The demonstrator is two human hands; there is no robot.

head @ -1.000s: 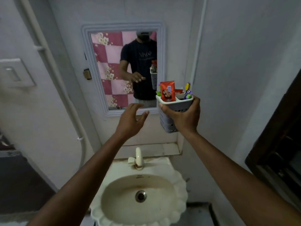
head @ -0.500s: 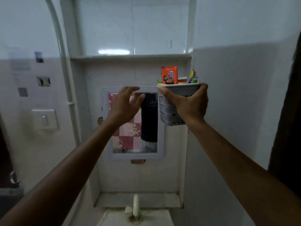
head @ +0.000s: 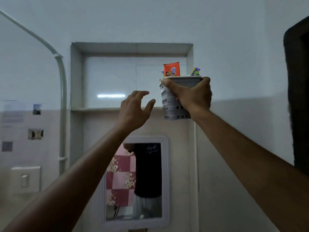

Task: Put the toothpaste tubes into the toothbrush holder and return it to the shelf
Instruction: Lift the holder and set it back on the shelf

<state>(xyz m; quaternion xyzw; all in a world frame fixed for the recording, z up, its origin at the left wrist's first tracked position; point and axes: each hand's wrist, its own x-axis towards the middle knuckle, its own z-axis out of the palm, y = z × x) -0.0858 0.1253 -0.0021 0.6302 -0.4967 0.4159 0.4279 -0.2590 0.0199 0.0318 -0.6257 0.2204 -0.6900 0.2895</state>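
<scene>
My right hand is wrapped around a grey perforated toothbrush holder, held up high at the right side of a recessed wall shelf. An orange toothpaste tube sticks up out of the holder, with toothbrush heads beside it. The holder's base hangs just below the level of the shelf ledge. My left hand is raised to the left of the holder, fingers spread, holding nothing and not touching it.
A white-framed mirror hangs on the wall below the shelf. A white pipe runs down the left wall, with a light switch lower left. A dark door frame stands at the right edge.
My right hand has lifted the holder from sink height up to the shelf niche. My left hand rose alongside it, still open. The view tilted upward and the sink dropped out of sight.
</scene>
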